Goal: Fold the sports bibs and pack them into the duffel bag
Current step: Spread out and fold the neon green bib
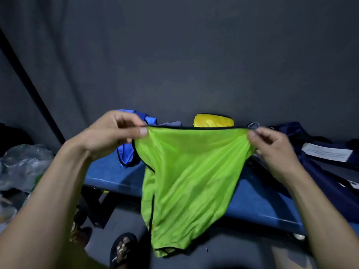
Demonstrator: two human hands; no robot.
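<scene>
Head cam: green bib [186, 171] held up above blue bench [252, 199] — top hem pinched at L corner by left hand [114, 133], at R corner by right hand [272, 146]; fabric hanging slack.

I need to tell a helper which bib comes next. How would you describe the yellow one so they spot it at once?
Start at the long blue bench against the dark curtain. At its back edge, just above the stretched top hem of the green bib held up by both hands, sits the yellow bib, a compact bundle. It is the only yellow thing; the blue bib lies further left.
</scene>
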